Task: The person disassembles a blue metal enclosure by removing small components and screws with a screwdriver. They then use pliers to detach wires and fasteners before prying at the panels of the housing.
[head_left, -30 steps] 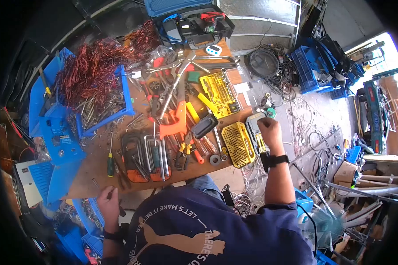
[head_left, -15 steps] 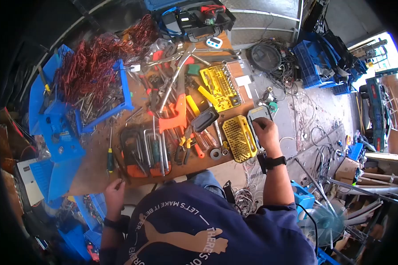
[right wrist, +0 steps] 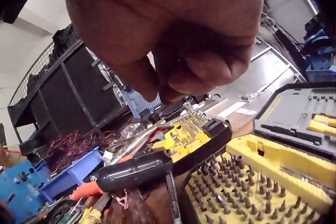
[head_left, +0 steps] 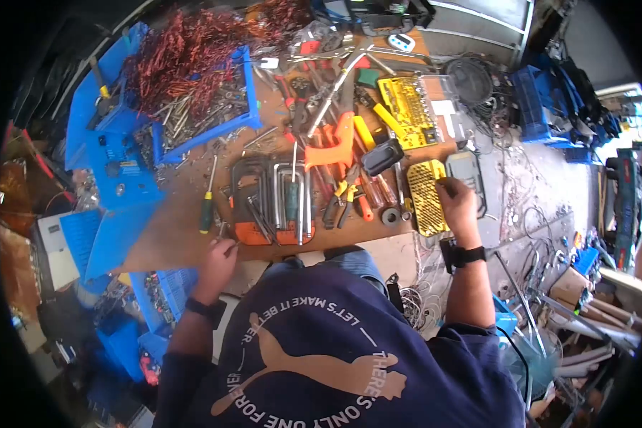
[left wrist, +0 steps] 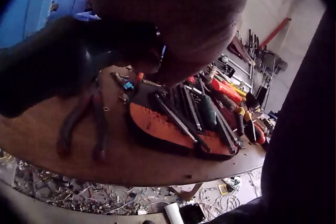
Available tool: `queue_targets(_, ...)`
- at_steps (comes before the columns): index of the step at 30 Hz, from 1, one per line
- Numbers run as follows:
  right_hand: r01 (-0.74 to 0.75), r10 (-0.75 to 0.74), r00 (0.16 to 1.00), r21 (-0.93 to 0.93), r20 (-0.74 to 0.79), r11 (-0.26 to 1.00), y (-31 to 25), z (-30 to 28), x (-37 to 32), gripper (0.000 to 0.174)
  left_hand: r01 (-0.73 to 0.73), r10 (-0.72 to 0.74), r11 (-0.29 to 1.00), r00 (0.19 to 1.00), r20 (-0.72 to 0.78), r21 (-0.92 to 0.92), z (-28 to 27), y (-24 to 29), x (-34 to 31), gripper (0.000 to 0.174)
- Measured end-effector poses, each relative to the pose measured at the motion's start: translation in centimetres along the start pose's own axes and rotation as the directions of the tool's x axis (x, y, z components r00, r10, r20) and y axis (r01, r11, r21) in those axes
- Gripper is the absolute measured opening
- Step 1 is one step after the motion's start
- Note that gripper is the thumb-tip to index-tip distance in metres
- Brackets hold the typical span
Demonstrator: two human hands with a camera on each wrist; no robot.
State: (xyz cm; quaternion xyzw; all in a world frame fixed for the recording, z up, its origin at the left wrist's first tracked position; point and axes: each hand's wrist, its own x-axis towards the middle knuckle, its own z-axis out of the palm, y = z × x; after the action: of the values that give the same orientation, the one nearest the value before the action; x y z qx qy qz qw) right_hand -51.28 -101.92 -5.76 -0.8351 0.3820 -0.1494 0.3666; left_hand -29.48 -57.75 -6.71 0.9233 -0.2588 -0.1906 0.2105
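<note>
My right hand (head_left: 462,208) is over the yellow bit case (head_left: 424,222), its fingers curled. In the right wrist view the thumb and fingers (right wrist: 202,74) come together above and beyond the rows of screwdriver bits (right wrist: 239,195); I cannot tell whether a small bit is between them. My left hand (head_left: 217,267) is at the table's front edge, near the dark-handled pliers (left wrist: 79,124). Its fingers curl round a dark, handle-like object (left wrist: 44,66) with a small metallic glint at its end. An orange-based hex key set (head_left: 271,232) lies just beyond this hand.
Several tools, including an orange-handled saw (head_left: 332,146), crowd the table (head_left: 185,192). A yellow socket set (head_left: 406,118) stands behind the bit case, whose grey lid (head_left: 467,175) lies open. Blue bins (head_left: 214,146) hold metal parts and reddish wire at left. A green-handled screwdriver (head_left: 207,210) lies in front.
The head view has shifted, so the table appears farther right and higher. My right hand has moved from over the grey lid towards the bits. My left hand has come nearer the pliers.
</note>
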Motion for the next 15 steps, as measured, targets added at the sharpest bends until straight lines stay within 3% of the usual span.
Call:
queue_targets(3, -0.073, 0.073, 0.997, -0.004, 0.036, 0.997, -1.1, 0.2, -2.5, 0.017, -0.072, 0.072, 0.996, 0.997, 0.003, 0.053, -0.3, -1.0, -0.1, 0.012)
queue_targets(9, -0.093, 0.101, 0.994, -0.139, 0.051, 0.986, -4.6, 0.2, -8.2, 0.023, -0.230, 0.228, 0.969, 0.973, -0.040, -0.084, -0.7, -4.6, 0.2, 0.010)
queue_targets(10, -0.122, 0.130, 0.988, -0.101, 0.086, 0.987, -5.0, 0.2, -8.9, 0.022, -0.242, 0.238, 0.966, 0.970, -0.048, -0.091, -0.8, -5.1, 0.3, 0.010)
queue_targets(12, -0.082, 0.083, 0.997, -0.103, 0.005, 0.991, -4.4, 0.7, -10.9, 0.021, -0.258, 0.253, 0.963, 0.965, -0.072, -0.080, -0.2, -6.3, 0.6, 0.010)
queue_targets(14, -0.143, 0.149, 0.989, -0.161, 0.022, 0.976, -6.0, 0.6, -12.7, 0.020, -0.236, 0.236, 0.970, 0.972, -0.007, -0.064, -0.9, -6.0, 0.8, 0.011)
queue_targets(15, -0.098, 0.105, 0.994, -0.182, 0.029, 0.978, -6.4, 0.8, -13.6, 0.019, -0.269, 0.270, 0.960, 0.963, -0.005, -0.071, -0.6, -6.5, 1.0, 0.011)
